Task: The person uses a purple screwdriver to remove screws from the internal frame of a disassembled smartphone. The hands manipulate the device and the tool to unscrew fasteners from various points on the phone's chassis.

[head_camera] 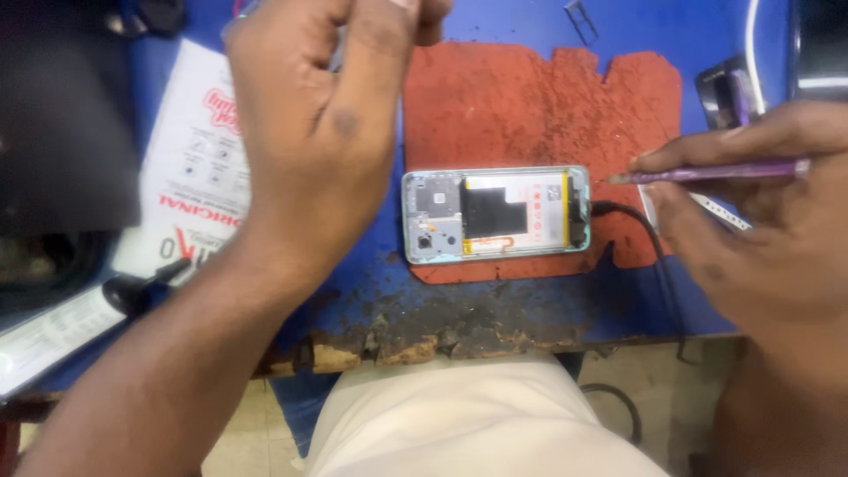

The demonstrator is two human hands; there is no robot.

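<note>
On a worn red mat [530,97], spread over the blue bench [689,35], an opened phone [495,215] is laid flat with its back cover off, so that the battery and circuit boards are exposed. A black cable [640,230] is plugged into its right end. A purple tool [715,172] is clamped between the fingers of the right hand [760,238], its tip held just beside the phone's right edge. The left hand [322,115] is raised above the bench with its fingers curled together (whether anything is pinched in them cannot be told), and part of a white printed packet [194,168] is hidden by it. The bench's front edge [415,340] is chipped and crumbled.
</note>
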